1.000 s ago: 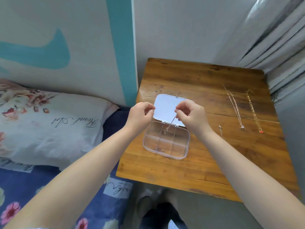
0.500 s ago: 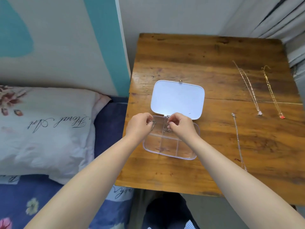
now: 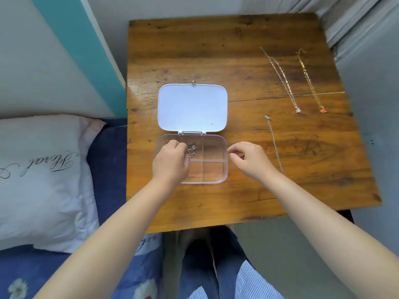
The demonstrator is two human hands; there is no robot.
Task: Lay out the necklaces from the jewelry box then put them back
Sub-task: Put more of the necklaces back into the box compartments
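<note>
A clear plastic jewelry box (image 3: 216, 171) sits on the wooden table (image 3: 237, 50), its white lid (image 3: 192, 107) folded back flat. A bunched silver necklace (image 3: 191, 149) lies in an upper compartment. My left hand (image 3: 170, 162) rests over the box's left side, fingertips curled right beside that necklace. Just off the box's right edge hovers my right hand (image 3: 250, 159), fingers loosely curled and holding nothing. Three necklaces lie stretched out on the right: a silver chain (image 3: 274, 144), a gold one with a clear pendant (image 3: 282, 79), and a gold one with a red pendant (image 3: 311, 80).
A bed with a white lettered pillow (image 3: 43, 173) and blue floral sheet (image 3: 108, 160) adjoins the table's left edge. Grey curtains (image 3: 356, 22) hang at the back right. My legs (image 3: 216, 266) show below the table's near edge.
The necklace held between both hands a second ago now lies bunched in the box. My right hand has let go and moved right, off the box. The camera has tilted down.
</note>
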